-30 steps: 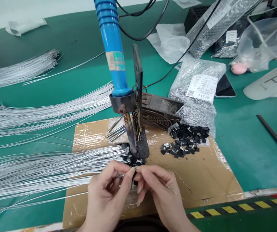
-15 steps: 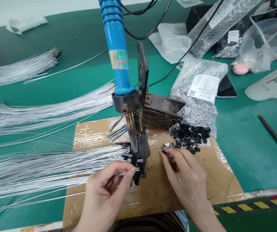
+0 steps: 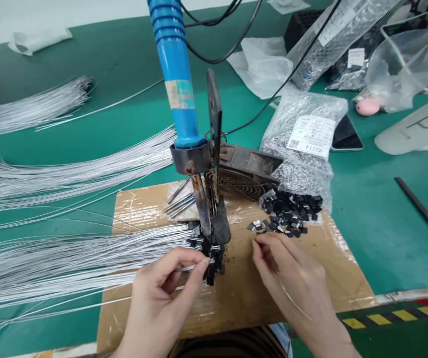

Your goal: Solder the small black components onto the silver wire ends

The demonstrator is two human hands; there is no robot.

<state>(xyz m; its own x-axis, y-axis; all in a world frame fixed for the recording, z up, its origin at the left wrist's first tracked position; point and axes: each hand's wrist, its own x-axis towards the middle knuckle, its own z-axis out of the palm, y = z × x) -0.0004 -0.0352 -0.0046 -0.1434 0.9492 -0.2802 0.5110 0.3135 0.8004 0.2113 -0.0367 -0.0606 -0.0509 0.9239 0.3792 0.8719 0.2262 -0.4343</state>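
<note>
My left hand (image 3: 167, 293) is closed in a pinch on a thin grey-white wire (image 3: 188, 268), its tip just past my thumb. Beside these fingertips lies a cluster of small black connectors (image 3: 216, 258) joined to a bundle of grey-white wires (image 3: 87, 256). Above them points the tip of a soldering iron with a blue handle (image 3: 178, 99), held in a metal stand (image 3: 215, 109). My right hand (image 3: 292, 278) has thumb and forefinger pressed together just in front of a pile of loose black connectors (image 3: 292, 211); anything between these fingertips is hidden.
A cardboard sheet (image 3: 243, 293) covers the work area on the green table. Behind the iron sits a dark fan (image 3: 245, 171), with a bubble-wrap bag (image 3: 299, 139) right of it. More wire bundles (image 3: 79, 169) lie left. A phone (image 3: 347, 134) and a white cup (image 3: 415, 127) stand right.
My right hand has drawn back slightly toward me and right, away from the edge of the connector pile. My left hand keeps its pinch on the wire. The view has shifted slightly.
</note>
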